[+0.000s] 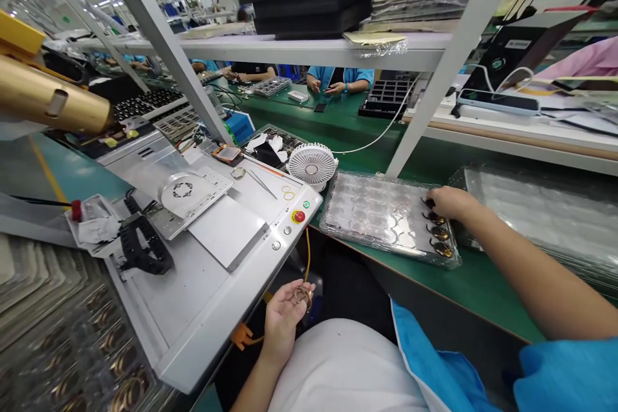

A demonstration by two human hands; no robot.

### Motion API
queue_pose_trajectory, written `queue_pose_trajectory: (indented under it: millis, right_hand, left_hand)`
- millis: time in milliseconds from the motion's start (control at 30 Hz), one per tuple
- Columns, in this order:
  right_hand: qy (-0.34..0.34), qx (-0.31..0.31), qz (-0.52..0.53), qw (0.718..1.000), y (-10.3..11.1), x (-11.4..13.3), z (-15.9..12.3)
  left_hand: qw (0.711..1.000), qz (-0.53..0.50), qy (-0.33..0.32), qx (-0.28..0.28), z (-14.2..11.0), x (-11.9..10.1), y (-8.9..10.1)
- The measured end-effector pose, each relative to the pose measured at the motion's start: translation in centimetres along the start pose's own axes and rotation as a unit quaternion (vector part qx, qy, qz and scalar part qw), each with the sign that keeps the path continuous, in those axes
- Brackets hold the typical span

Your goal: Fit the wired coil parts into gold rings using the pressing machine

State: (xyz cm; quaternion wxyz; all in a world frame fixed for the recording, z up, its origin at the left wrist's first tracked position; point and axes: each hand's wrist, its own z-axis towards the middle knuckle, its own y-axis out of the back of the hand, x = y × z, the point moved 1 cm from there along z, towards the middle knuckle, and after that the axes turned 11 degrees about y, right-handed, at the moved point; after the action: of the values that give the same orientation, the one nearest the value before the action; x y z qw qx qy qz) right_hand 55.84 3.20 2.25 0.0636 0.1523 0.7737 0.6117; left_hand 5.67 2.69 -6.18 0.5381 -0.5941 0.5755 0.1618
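Note:
My left hand (280, 322) is closed around a gold-coloured metal ring (303, 296), which looks like a watch case, in front of my body. To the right, my right hand (449, 202) reaches over a transparent plastic tray (371, 235) with rows of round pockets. Its fingertips are pinched on a small round dark part at the top of the tray's right-hand column; the hand partly hides it. Below it in that column lie similar round dark parts (438, 232) with gold tones and short black tails.
A white machine (193, 309) with a red button (299, 216), tweezers (262, 184) and a flat plate stands left. Behind the tray is a small white fan (313, 166). Stacked trays (541, 212) lie right; trays of gold rings (116, 360) lie lower left. Co-workers sit beyond the shelf (309, 50).

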Motion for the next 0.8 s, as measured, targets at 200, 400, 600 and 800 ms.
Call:
queue_pose_trajectory:
  millis: [200,400,600,800]
  right_hand:
    - [0.027,-0.038,0.061,0.997,-0.2,-0.7,0.3]
    - [0.019,-0.157,0.17,0.973,-0.5,1.0,-1.3]
    - [0.211,-0.059,0.555,0.802,-3.9,16.5,-5.5]
    - [0.319,-0.019,0.629,0.708,-5.1,28.1,-8.5]
  left_hand:
    - [0.999,-0.027,0.008,-0.02,-0.8,-0.2,0.1]
    - [0.999,-0.021,0.024,-0.019,-1.1,-0.3,0.2]
    - [0.99,0.058,0.048,0.12,-1.5,-2.0,-2.7]
    - [0.985,0.051,0.01,0.165,-2.0,-4.0,-3.2]
